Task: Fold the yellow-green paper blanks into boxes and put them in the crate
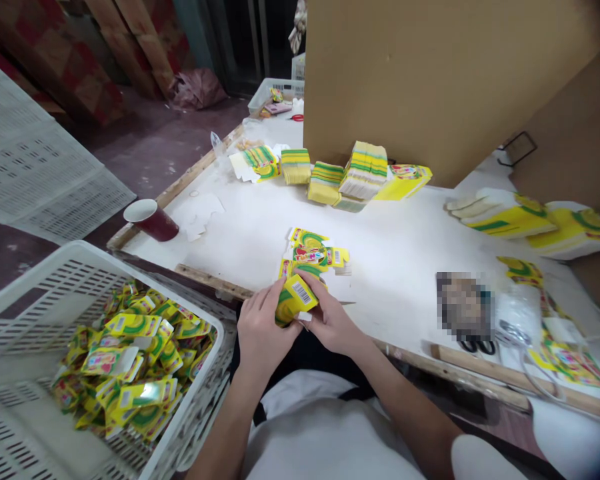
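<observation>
A small yellow and green carton point(297, 300) with a barcode is held between my two hands, just above the table's front edge. My left hand point(266, 327) grips its left side, fingers curled round it. On the other side my right hand point(336, 323) closes on the carton near a white flap at its lower end. Just beyond my fingers, printed carton blanks point(313, 250) lie on the white table. At my lower left stands a white plastic basket point(87, 257), partly filled with a heap of folded yellow cartons point(145, 347).
Bundled yellow blanks point(363, 170) stand at the back against a tall cardboard sheet point(420, 80). A dark red cup point(153, 220) sits on the left corner. At right are more cartons point(510, 217), black scissors point(477, 345) and a wooden strip point(480, 373) along the edge.
</observation>
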### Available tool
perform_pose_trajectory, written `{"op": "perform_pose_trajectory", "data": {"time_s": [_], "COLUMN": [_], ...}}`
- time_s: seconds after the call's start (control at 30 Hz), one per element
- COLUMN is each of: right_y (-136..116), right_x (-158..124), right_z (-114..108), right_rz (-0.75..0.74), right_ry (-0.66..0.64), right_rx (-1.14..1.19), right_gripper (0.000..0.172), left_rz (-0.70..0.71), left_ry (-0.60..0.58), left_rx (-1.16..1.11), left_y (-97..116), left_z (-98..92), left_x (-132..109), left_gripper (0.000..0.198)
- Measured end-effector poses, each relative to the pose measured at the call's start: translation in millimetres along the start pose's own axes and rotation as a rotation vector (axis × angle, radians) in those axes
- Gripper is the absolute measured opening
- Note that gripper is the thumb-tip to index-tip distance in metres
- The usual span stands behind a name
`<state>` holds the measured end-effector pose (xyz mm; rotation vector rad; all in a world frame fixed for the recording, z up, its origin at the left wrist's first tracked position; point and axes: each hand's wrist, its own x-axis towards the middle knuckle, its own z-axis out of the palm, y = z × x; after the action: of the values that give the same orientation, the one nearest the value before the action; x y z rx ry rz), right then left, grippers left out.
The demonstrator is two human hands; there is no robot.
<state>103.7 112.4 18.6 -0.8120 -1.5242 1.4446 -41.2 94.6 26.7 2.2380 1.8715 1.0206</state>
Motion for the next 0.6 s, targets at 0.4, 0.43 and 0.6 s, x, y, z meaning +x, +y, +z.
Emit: {"op": "perform_pose_trajectory", "data": {"time_s": [0.4,0.43,0.6], "right_y": [-9,-9,-9], "right_x": [2,2,2], "right_z": [-15,-15,-13], "right_rz": [0.000,-0.004,0.011], "right_ry": [-0.073,-0.069,-0.073], "right_rx": [-0.159,-0.167,-0.132], "right_gripper": [0.070,0.069,0.071], "left_rz": [-0.017,-0.019,-0.014], "left_ry": [-0.081,-0.084,-0.097], "left_rx": [-0.079,-0.079,-0.090], "left_y": [-2,-2,-3], "left_z": [2.2,2.1,1.9], "left_x": [0,0,0], "left_gripper": [0.058,0.058,0.056]}}
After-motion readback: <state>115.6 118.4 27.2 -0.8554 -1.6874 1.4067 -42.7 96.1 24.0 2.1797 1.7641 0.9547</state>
